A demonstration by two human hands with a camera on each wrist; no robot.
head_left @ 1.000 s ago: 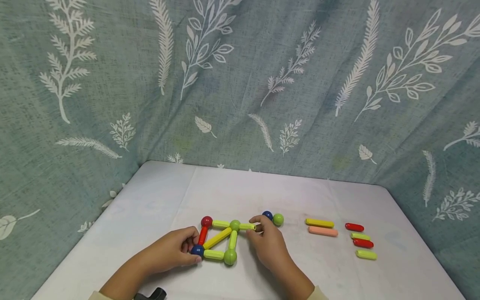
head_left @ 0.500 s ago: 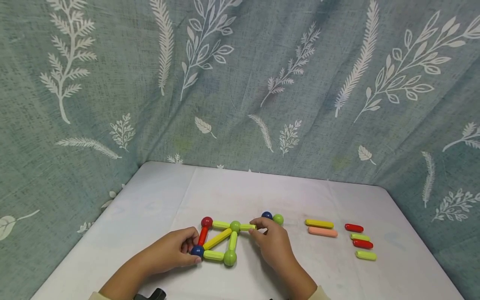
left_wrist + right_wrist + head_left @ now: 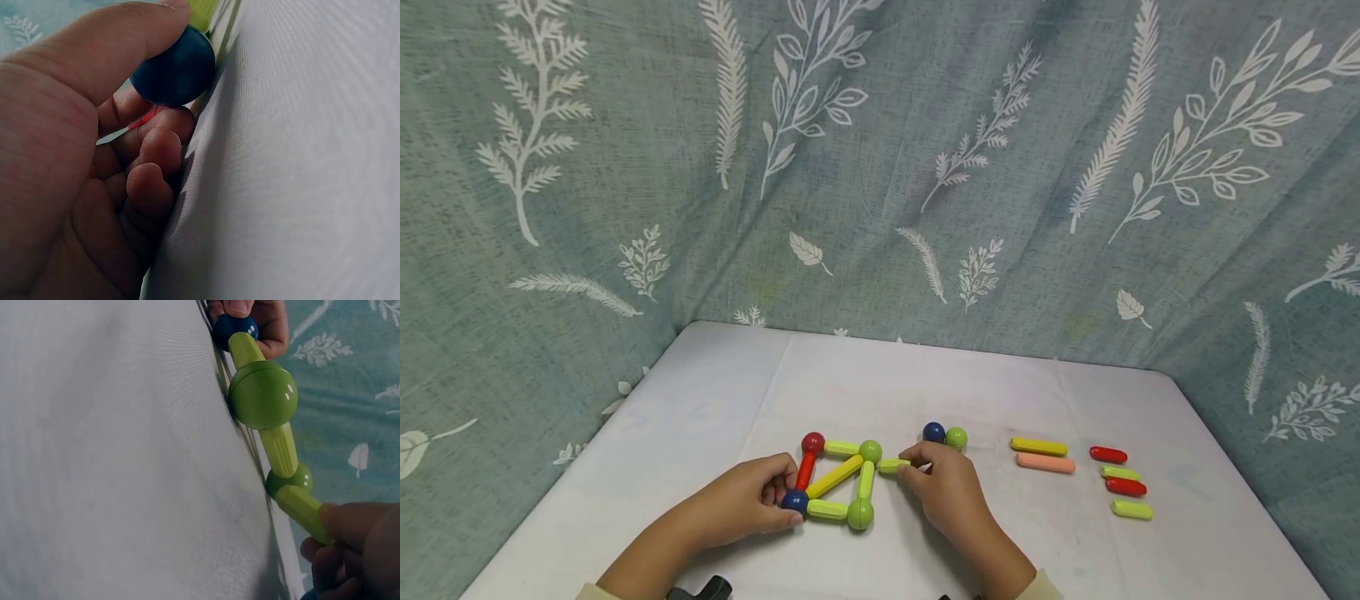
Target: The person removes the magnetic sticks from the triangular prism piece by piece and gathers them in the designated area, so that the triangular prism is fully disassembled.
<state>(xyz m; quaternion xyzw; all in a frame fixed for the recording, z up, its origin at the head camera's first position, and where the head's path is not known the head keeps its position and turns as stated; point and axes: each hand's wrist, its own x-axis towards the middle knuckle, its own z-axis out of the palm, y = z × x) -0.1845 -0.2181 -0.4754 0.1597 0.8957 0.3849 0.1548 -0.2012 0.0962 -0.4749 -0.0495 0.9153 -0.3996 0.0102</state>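
Observation:
A flat frame of magnetic rods and balls lies on the white table. My left hand [image 3: 745,500] holds its blue ball [image 3: 795,501] between thumb and fingers at the near left corner. A red ball [image 3: 813,443], a green ball [image 3: 870,452] and a nearer green ball [image 3: 861,513] form the other corners. Short rods join them, and a longer yellow rod [image 3: 835,477] crosses diagonally. With thumb and fingertips, my right hand [image 3: 946,492] pinches a short lime-green rod [image 3: 892,467]. Its left end is at the far green ball; whether they touch I cannot tell.
Behind my right hand sit a loose blue ball [image 3: 934,432] and a loose green ball [image 3: 957,437]. Farther right lie a yellow rod [image 3: 1039,447], an orange rod [image 3: 1046,462] and several short red and lime rods [image 3: 1126,487]. A patterned curtain [image 3: 880,167] encloses the table.
The lime rod in my right hand has shifted slightly nearer to me, out of its earlier line with the far green ball. My left hand and the frame have stayed put.

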